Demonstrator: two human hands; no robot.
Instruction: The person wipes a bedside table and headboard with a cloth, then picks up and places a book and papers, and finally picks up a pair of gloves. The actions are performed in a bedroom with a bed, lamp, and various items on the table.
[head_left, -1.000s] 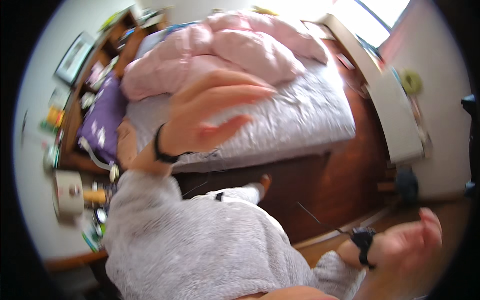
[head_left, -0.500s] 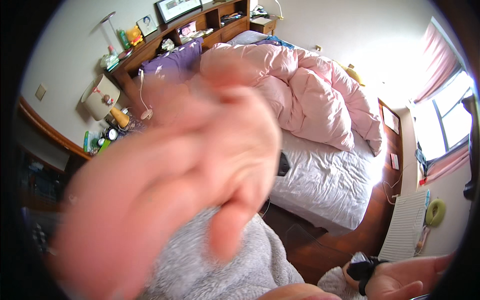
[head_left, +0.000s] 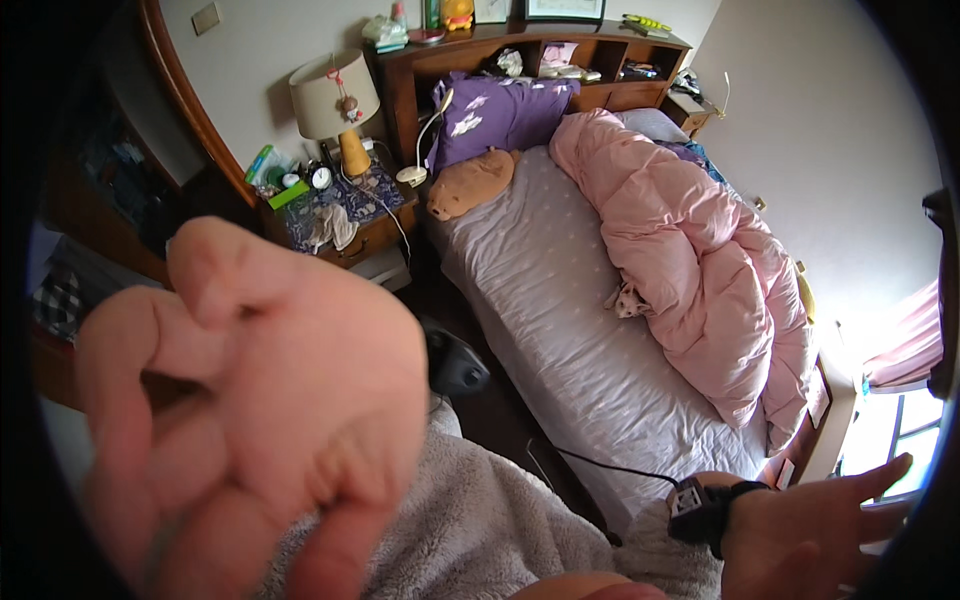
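My left hand (head_left: 310, 380) looms large at the left, close to the camera. Its fingers are loosely bent and apart, and I see nothing held in them. Just beyond it is a black rounded device (head_left: 458, 365), partly hidden by the hand. At the lower right my right hand (head_left: 800, 530) lies palm up with fingers spread, holding nothing. A black strap with a small boxy device (head_left: 697, 508) circles its wrist, and a black cable runs off to the left. Grey fleece cloth (head_left: 470, 500) covers my lap and arms.
Ahead stands a bed (head_left: 540, 290) with a bunched pink duvet (head_left: 690, 250), a small pale animal-like figure (head_left: 629, 301), a brown plush (head_left: 472, 184) and a purple pillow (head_left: 505, 115). A nightstand (head_left: 375, 235) holds a lamp (head_left: 335, 97) and a cloth. Bright window at right.
The view has swung, bringing the nightstand and bed's near side into sight. My left hand has moved left and down in the picture, its fingers now toward the lower left. My right hand stays palm up.
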